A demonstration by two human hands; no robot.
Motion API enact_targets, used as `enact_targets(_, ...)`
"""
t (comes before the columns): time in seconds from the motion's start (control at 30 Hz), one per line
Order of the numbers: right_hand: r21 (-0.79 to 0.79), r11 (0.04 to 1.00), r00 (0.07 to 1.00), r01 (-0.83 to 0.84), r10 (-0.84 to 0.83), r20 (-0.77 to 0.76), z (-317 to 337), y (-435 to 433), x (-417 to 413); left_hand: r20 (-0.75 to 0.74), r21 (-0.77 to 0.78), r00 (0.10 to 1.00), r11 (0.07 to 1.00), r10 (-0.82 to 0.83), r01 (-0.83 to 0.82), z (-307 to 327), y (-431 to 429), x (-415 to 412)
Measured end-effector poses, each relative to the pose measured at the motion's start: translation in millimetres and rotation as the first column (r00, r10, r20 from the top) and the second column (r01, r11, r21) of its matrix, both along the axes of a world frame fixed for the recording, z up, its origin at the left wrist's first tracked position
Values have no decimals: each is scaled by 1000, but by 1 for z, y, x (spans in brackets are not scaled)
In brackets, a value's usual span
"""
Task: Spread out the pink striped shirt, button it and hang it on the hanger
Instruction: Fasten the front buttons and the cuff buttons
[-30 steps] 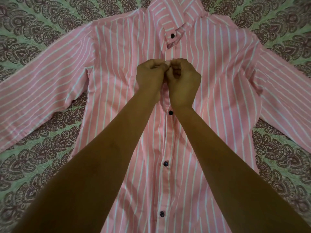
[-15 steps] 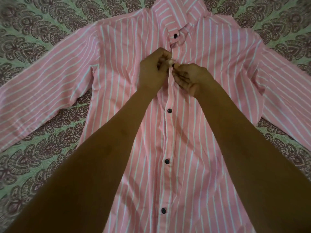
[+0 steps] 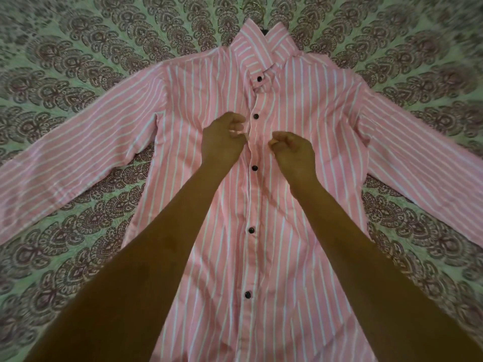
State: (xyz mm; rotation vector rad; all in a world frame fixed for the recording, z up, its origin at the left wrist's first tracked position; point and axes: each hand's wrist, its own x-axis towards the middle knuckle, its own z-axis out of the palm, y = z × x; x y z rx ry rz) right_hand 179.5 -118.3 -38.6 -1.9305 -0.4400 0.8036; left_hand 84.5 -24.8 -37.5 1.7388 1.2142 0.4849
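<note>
Patterned bedspread [image 3: 78,48] with the pink striped shirt [image 3: 209,87] flat on it, front up. Left hand [image 3: 222,145] curled at the placket [image 3: 252,199], can't tell if its grip has cloth; right hand [image 3: 295,155] loose, empty. I'd tug each button [image 3: 254,168] flat before hanging.
</note>
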Motion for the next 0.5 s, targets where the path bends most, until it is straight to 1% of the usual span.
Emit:
enact_targets(0.1, -10, 1000, 997, -1, 2, 83, 16, -38, -19, -23, 55, 999, 998, -38, 39, 19, -31, -22)
enact_targets(0.17, -11, 1000, 990, 9, -7, 139, 35, -70, -34, -22, 52, 997, 996, -75, 76, 37, -58, -41)
enact_targets(0.23, -18, 999, 989, 39, -36, 146, 49, -94, -45, -24, 32, 994, 993, -109, 109, 47, -80, -55)
enact_targets(0.3, -22, 996, 986, 86, -82, 146, 79, -129, -53, -26, 24, 985, 985, -170, 171, 73, -111, -68)
enact_targets(0.43, -72, 993, 978, 97, -81, 191, 111, -186, -58, -99, 69, 955, 955, -281, 288, 104, -158, -75)
enact_targets(0.5, -100, 988, 973, 120, -97, 208, 122, -220, -52, -106, 85, 937, 936, -334, 343, 117, -183, -68)
